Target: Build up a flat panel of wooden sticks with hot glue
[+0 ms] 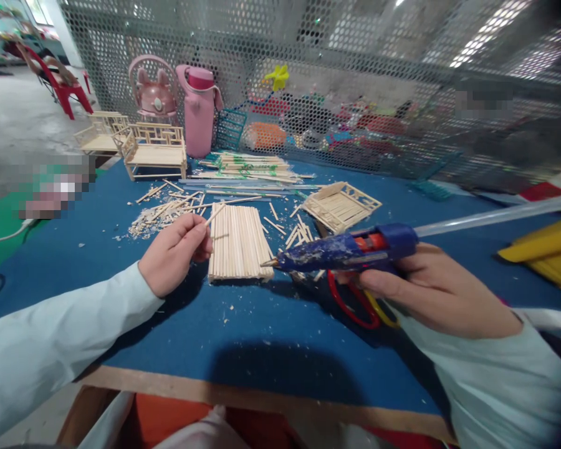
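Pinched in my left hand point(180, 252) is a short thin wooden stick point(215, 214), its tip pointing up over a flat panel of wooden sticks point(236, 240) laid side by side. My left hand is at the panel's left edge. My right hand point(442, 287) grips a blue hot glue gun point(346, 248) with a clear glue stick point(490, 215) in its back end. The gun's metal nozzle points left, at or just above the panel's lower right corner; I cannot tell if they touch. Below the gun lie red- and yellow-handled scissors point(355, 305), partly hidden.
Small stick benches point(154, 153) stand at the back left, beside a pink bottle point(199, 118). Loose stick pieces point(168, 209) litter the blue table point(177, 337). A stick frame point(341, 206) lies behind the gun, and packed sticks point(252, 165) lie before a perforated metal screen point(355, 68).
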A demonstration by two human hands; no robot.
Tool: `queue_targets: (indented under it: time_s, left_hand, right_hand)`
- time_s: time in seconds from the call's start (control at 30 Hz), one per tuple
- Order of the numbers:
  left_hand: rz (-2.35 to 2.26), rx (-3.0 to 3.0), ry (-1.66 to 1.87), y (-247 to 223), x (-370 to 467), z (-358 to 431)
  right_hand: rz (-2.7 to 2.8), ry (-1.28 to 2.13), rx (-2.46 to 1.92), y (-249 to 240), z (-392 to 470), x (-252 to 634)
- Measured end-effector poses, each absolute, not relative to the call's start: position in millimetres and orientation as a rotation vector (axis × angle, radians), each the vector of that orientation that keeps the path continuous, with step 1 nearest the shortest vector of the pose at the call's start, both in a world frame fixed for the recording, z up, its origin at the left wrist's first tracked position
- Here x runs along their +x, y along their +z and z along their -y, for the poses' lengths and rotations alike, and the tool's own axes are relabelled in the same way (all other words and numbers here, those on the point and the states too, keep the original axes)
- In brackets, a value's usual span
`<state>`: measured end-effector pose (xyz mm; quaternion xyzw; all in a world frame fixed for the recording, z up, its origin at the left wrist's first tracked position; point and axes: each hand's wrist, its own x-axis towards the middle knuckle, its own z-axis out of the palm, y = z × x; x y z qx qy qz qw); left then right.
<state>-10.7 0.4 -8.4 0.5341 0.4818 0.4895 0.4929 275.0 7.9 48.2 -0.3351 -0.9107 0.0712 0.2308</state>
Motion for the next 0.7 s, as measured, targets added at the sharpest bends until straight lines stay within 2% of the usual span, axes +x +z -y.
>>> queue_targets:
  time_s: [0.27, 0.7]
  left_hand:
    - [-1.255, 1.378, 1.228, -8.2, -12.1, -3.7]
    - [-1.291, 1.447, 1.215, -8.8, -12.9, -3.6]
  right_hand:
    - [2.588, -0.048, -0.874, 25.2, 5.2, 236.9]
    - [2.570, 0.051, -0.918, 18.8, 5.8, 230.8]
